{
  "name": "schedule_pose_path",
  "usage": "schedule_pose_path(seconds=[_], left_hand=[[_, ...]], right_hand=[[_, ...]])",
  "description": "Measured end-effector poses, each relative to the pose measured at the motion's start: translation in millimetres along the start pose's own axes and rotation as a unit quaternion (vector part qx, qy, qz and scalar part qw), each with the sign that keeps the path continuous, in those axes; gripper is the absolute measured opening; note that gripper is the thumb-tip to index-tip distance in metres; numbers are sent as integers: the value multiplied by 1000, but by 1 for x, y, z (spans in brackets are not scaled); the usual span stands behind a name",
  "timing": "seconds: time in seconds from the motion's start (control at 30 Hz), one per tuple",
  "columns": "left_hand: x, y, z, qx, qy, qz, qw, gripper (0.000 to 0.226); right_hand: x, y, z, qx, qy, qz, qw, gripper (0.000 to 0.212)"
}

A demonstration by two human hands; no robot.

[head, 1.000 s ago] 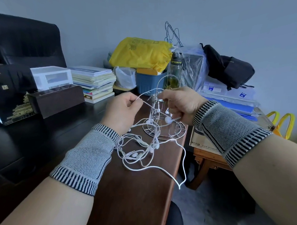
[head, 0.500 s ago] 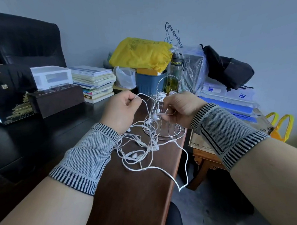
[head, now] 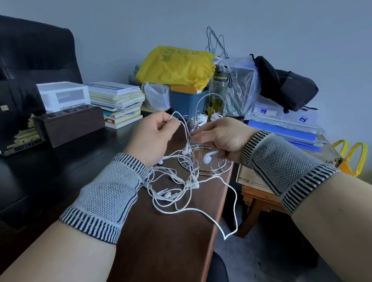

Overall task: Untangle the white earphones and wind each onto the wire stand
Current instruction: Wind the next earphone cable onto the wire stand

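A tangle of white earphones point(head: 179, 184) lies on the brown table point(head: 165, 246), one long loop hanging over its right edge. Behind it stands the silver wire stand point(head: 205, 165), with some white cord wound near its top arms point(head: 203, 117). My left hand point(head: 153, 137) pinches a cord raised above the heap. My right hand point(head: 221, 137) pinches the same cord close to the stand, and a blurred earbud point(head: 209, 157) dangles beneath it.
Stacked books point(head: 118, 103), a white drawer box point(head: 62, 95) and a dark tray point(head: 73, 123) sit at the left. At the back are a yellow bag point(head: 177, 66), a blue tub point(head: 186, 102), a bottle point(head: 219, 91) and a black backpack point(head: 285, 85). A low wooden table point(head: 261, 195) stands to the right.
My right hand has dropped lower and drawn back from the stand's top. The dangling earbud has swung from left of the hand to beneath it. My left hand stays about where it was.
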State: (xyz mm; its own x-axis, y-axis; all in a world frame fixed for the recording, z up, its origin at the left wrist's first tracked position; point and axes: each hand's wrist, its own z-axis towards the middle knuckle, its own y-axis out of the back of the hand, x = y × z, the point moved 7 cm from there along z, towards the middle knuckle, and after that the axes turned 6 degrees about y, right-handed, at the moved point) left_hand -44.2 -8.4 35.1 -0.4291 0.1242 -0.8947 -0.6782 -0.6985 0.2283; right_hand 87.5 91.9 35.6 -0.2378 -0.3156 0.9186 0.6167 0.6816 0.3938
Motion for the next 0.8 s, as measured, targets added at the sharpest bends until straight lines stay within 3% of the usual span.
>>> schedule_pose_path(seconds=[0.2, 0.4, 0.57, 0.8], left_hand=[[-5, -4, -4, 44, -9, -9, 999, 24], [2, -15, -9, 75, 26, 189, 979, 24], [7, -16, -9, 91, 31, 253, 963, 26], [7, 9, -3, -6, 40, 308, 951, 14]], right_hand=[[19, -7, 5, 5, 66, -76, 995, 9], [27, 16, 6, -38, 92, 12, 995, 19], [27, 21, 3, -30, 87, 62, 994, 17], [27, 28, 2, -45, 69, 19, 996, 23]])
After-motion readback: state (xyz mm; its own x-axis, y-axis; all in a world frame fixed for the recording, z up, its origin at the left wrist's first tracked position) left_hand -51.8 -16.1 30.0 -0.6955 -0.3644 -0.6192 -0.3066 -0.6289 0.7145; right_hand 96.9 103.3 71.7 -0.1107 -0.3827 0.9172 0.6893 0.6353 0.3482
